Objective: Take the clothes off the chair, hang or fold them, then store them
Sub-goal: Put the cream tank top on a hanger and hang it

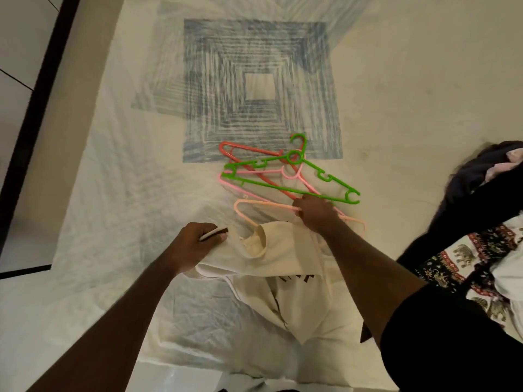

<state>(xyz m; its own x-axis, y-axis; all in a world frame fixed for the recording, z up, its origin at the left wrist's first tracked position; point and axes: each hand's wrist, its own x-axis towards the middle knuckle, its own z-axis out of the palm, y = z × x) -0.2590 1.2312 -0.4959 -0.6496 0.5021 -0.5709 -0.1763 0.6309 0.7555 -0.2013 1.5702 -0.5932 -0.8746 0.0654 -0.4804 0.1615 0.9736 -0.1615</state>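
Observation:
A cream T-shirt point(285, 258) with dark lettering lies on the bed sheet point(119, 171) in front of me. My left hand point(195, 244) grips its collar edge at the left. My right hand point(314, 215) holds a peach plastic hanger point(246, 212), one end of which is tucked into the shirt's neck opening. Just beyond lie a green hanger point(285, 188), a red hanger point(243, 154) and a pink hanger point(249, 172) in a loose pile.
A heap of dark clothes point(481, 193) and an elephant-print fabric point(464, 267) sits at the right edge. The sheet carries a blue square pattern point(260, 89). A dark bed frame edge point(36, 108) and pale floor run along the left.

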